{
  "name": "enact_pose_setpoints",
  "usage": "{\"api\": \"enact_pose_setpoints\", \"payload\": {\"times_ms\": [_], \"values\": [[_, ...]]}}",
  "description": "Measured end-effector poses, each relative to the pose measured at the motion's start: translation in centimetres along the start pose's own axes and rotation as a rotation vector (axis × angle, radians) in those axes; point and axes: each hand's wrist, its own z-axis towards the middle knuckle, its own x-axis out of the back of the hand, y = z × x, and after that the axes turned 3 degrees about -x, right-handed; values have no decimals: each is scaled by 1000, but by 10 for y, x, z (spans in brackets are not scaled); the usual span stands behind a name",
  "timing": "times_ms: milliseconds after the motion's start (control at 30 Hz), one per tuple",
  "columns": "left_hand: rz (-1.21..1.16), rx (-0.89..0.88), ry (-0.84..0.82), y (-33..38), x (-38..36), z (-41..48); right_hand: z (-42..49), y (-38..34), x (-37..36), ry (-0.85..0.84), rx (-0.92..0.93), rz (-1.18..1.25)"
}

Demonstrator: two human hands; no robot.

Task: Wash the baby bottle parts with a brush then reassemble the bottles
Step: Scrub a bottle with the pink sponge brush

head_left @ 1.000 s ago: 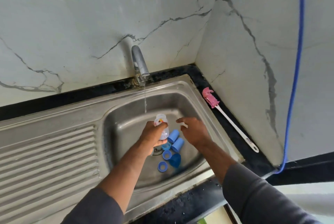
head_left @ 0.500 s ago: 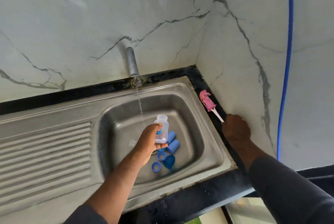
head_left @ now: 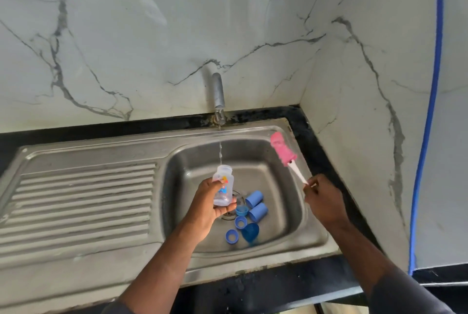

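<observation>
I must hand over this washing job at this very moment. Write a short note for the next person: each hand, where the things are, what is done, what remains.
Left hand holds the clear bottle, uncapped, mouth up, at the thin stream from the tap.
Right hand pinches the handle of the pink brush, raised over the right side of the sink, not touching the bottle.
Blue parts lie loose on the sink floor near the drain.
Done: bottle apart, brush in hand.
Left: scrub the bottle and each blue part, rinse, reassemble.
</observation>
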Motion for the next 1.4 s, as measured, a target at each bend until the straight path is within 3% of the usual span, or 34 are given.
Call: {"api": "enact_pose_setpoints", "payload": {"times_ms": [333, 500, 700, 867, 1200, 1400], "values": [[-175, -74, 28, 61, 64, -6, -104, -98, -44, -218, 247, 248], [-112, -161, -51, 83, 77, -8, -124, -123, -63, -183, 350, 98], [-85, -128, -64, 85, 81, -16, -119, -130, -77, -77, 283, 98], [-36, -150, -108, 86, 83, -11, -129, -128, -85, -106, 291, 112], [-132, -60, -80, 96, 70, -9, -117, -134, -76, -44, 255, 164], [-249, -47, -95, 103, 58, -4, -108, -133, -64, -115, 323, 232]]}}
